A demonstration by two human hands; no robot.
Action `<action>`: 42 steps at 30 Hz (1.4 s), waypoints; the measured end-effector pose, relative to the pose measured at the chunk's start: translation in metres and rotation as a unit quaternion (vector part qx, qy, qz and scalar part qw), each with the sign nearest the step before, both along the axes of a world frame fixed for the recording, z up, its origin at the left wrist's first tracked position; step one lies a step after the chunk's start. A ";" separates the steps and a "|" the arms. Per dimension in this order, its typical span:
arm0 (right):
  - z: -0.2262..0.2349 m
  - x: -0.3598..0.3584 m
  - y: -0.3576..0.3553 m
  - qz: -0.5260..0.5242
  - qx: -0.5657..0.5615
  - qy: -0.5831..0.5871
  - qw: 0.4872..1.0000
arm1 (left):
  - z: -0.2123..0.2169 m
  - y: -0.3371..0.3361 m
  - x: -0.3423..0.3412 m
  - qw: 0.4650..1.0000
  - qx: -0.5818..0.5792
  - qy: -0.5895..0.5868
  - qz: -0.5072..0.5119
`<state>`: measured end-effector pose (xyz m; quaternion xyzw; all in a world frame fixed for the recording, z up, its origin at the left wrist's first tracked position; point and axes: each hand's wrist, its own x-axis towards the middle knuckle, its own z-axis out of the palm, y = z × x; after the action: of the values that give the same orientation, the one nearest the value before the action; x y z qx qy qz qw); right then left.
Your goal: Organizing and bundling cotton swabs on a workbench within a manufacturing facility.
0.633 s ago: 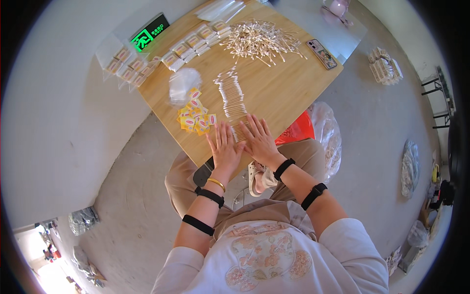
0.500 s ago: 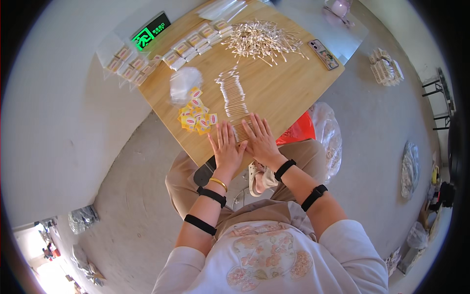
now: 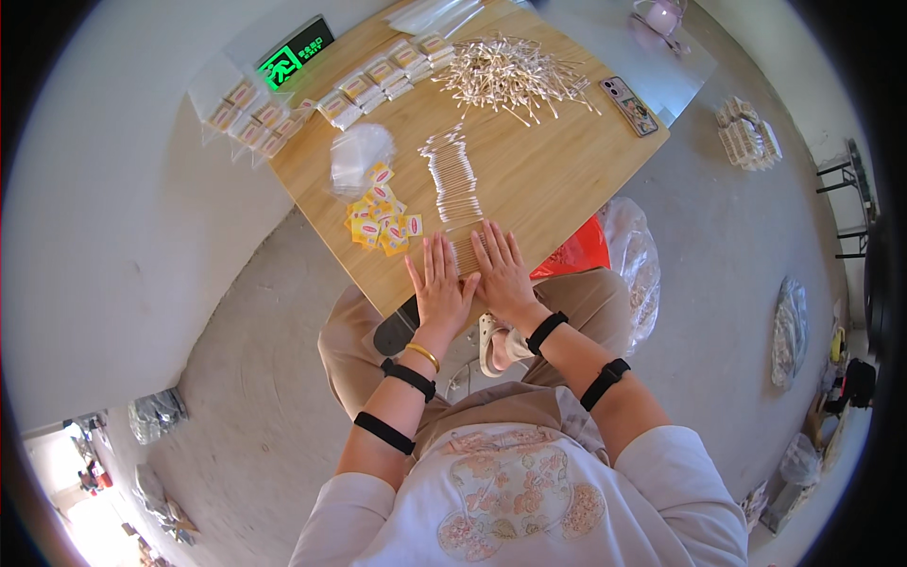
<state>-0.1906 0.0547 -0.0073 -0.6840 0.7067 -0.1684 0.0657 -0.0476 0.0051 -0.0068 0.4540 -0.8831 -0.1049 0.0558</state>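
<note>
My left hand (image 3: pixel 440 288) and my right hand (image 3: pixel 503 277) lie at the near edge of the wooden table (image 3: pixel 548 161), palms down with fingers stretched out. Between them is a row of cotton swabs (image 3: pixel 469 253) laid side by side, their ends under or against my fingers. Beyond my fingertips a column of more swabs (image 3: pixel 453 178) runs away from me, less even at its far end. Left of my left hand sits a loose pile of yellow and white cards (image 3: pixel 381 225). Past it lies a stack of clear plastic bags (image 3: pixel 362 159).
A heap of loose swabs (image 3: pixel 515 74) covers the far side of the table. Small packed boxes (image 3: pixel 385 74) line the far left, with bagged ones (image 3: pixel 248 118) at the corner. A phone (image 3: pixel 628 106) lies at the right edge. A red bag (image 3: pixel 576 250) hangs below the table's right side.
Both hands stay on the near row of swabs, fingers flat, with barely any shift. The whole view has moved slightly; nothing was picked up or let go.
</note>
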 end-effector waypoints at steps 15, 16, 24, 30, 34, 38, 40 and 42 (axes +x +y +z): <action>-0.002 0.000 0.002 -0.005 -0.018 0.011 1.000 | 0.017 -0.006 0.023 0.995 -0.037 0.082 0.047; -0.001 0.000 0.002 -0.004 -0.018 0.011 1.000 | 0.017 -0.008 0.027 0.995 -0.038 0.082 0.047; 0.000 0.002 0.001 -0.001 -0.017 0.019 1.000 | 0.019 -0.023 0.026 0.982 0.062 0.174 0.035; 0.000 0.004 0.000 0.003 -0.016 0.012 1.000 | 0.010 -0.024 0.025 0.986 0.001 0.167 0.018; 0.001 0.001 0.001 0.001 -0.012 0.019 1.000 | 0.013 -0.022 0.022 0.986 -0.010 0.164 0.026; 0.000 0.002 0.001 -0.002 -0.008 0.017 1.000 | 0.014 -0.016 0.025 0.986 -0.020 0.162 0.022; 0.000 0.001 0.001 -0.003 -0.004 0.017 1.000 | 0.014 -0.014 0.026 0.987 -0.020 0.160 0.019; 0.000 0.001 0.001 -0.001 -0.013 0.020 1.000 | 0.013 -0.012 0.026 0.987 -0.008 0.159 0.026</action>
<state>-0.1896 0.0557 -0.0076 -0.6871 0.7066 -0.1636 0.0428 -0.0217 -0.0069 0.0062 0.4537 -0.8518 -0.1667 0.2020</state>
